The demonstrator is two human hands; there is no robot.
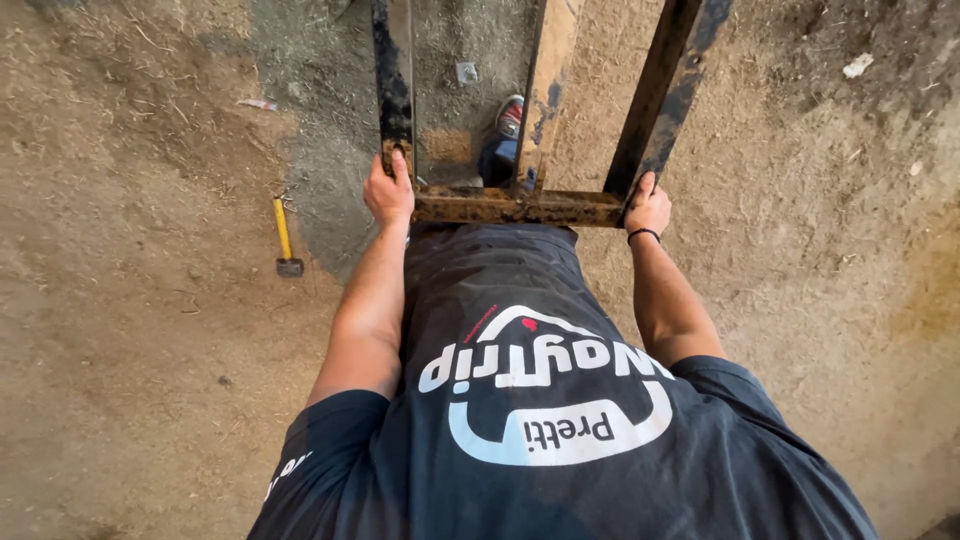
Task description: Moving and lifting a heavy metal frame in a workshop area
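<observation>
Floor [130, 400]: packed earth, tan-brown, with scattered straw-like fibres and small debris across it. A greyer, coarser patch [320, 110] occupies the far centre-left, running toward the rusty metal frame [520, 205].

On the floor, left of centre: hammer [285, 240] with yellow handle and dark head, lying flat, head toward the near side, at the edge of the grey patch.

Far left-centre: small pale scrap [258, 103]. Far right: white scrap [857, 66]. Far centre, between the frame's bars: small square grey piece [466, 72], kind unclear.

A shoe [511, 115], red and grey, stands on the floor between the bars.
</observation>
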